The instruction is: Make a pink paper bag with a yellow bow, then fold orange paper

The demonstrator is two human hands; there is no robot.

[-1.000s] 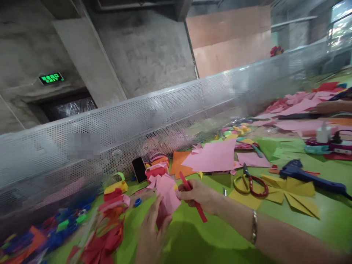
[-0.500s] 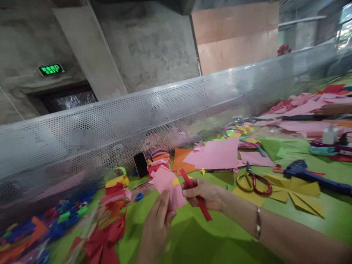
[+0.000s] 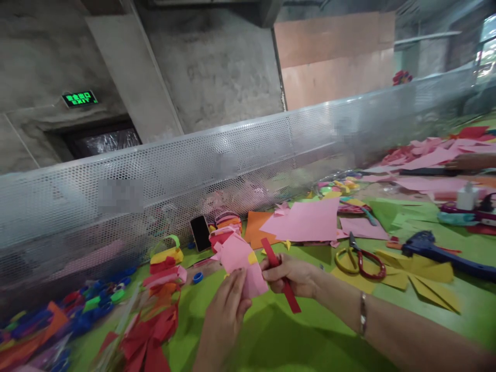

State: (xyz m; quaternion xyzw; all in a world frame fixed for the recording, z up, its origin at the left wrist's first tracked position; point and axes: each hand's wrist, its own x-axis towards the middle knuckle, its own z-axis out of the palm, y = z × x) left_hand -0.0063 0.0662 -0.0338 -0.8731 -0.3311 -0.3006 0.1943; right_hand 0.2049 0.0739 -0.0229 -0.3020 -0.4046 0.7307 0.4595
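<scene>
A folded pink paper piece (image 3: 241, 261) with a small yellow patch is pinched between both my hands above the green table (image 3: 294, 341). My left hand (image 3: 225, 320) grips its lower edge from below, fingers closed on the paper. My right hand (image 3: 295, 275) holds its right side and also clamps a narrow red paper strip (image 3: 282, 276) that slants down to the right. A bracelet sits on my right wrist.
Scissors (image 3: 360, 257) with yellow and red handles, yellow folded paper (image 3: 418, 274) and a blue glue gun (image 3: 437, 249) lie to the right. Pink sheets (image 3: 306, 219), an orange sheet and a dark phone (image 3: 200, 232) lie behind. Red and coloured paper shapes (image 3: 147, 330) crowd the left. A perforated metal barrier (image 3: 232, 165) bounds the far side. Another person's hand (image 3: 468, 161) rests far right.
The pink piece has been turned and raised slightly in my hands, and the red strip has shifted with my right hand. The view has drifted a little.
</scene>
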